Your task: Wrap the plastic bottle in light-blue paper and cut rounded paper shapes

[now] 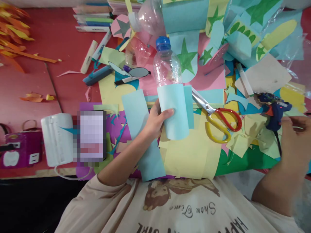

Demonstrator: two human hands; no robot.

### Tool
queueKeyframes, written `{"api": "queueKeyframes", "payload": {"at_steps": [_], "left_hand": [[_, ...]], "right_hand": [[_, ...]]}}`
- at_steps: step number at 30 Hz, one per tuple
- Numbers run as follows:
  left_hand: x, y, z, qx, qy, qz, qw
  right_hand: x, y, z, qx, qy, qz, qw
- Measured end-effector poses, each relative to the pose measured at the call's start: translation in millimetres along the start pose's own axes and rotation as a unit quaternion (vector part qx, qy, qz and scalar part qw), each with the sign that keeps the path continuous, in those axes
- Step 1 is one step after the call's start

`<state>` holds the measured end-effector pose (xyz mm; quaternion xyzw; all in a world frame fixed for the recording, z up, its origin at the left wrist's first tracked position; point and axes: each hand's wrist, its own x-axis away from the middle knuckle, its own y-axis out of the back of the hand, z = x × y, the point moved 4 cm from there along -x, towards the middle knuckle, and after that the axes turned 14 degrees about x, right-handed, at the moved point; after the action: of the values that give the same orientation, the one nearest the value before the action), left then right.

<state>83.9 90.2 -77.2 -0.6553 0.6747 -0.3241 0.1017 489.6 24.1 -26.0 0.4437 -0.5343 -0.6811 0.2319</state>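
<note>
My left hand (155, 121) is closed around a clear plastic bottle (167, 68) with a blue cap. Light blue paper (173, 110) wraps the bottle's lower half, and my thumb presses on its front. At the far right, my right hand (295, 129) is beside a dark blue hot glue gun (277, 111). Its thumb and fingers are apart and slightly curled, with the thumb close to or touching the gun's handle. Just right of the bottle lie scissors (216, 111) with one red and one yellow handle loop, blades toward the bottle. A light blue paper strip (148, 155) lies by my left forearm.
Behind the bottle are a second clear bottle (150, 17) and paper pieces with green stars (186, 55). Markers (88, 56) lie at upper left. A phone (91, 136) and a white corded device (57, 139) sit left; orange scraps (14, 29) fill the far-left corner.
</note>
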Motion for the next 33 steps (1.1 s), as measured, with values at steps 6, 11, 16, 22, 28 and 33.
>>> {"api": "queueKeyframes", "payload": {"at_steps": [6, 11, 16, 22, 28, 33], "left_hand": [[0.4, -2.0, -1.0, -0.012, 0.007, -0.001, 1.000], [0.6, -2.1, -1.3, -0.028, 0.007, 0.012, 1.000], [0.8, -0.5, 0.6, -0.023, 0.011, 0.007, 1.000], [1.0, -1.5, 0.0, -0.017, 0.020, -0.007, 1.000], [1.3, -2.4, -1.3, -0.008, 0.014, -0.007, 1.000], [1.3, -2.8, -1.1, -0.014, 0.010, 0.005, 1.000]], "right_hand": [[-20.5, -17.4, 2.4, 0.067, -0.083, 0.161, 0.981], [-17.9, -21.8, -3.3, -0.064, -0.113, 0.114, 0.985], [-14.6, -16.1, -13.7, -0.172, -0.164, 0.098, 0.966], [-11.1, -2.3, -3.7, -0.327, -0.232, 0.025, 0.916], [-15.7, 1.9, 5.2, -0.465, -0.148, 0.178, 0.855], [-18.8, 2.5, 13.5, -0.438, -0.134, 0.171, 0.872]]}}
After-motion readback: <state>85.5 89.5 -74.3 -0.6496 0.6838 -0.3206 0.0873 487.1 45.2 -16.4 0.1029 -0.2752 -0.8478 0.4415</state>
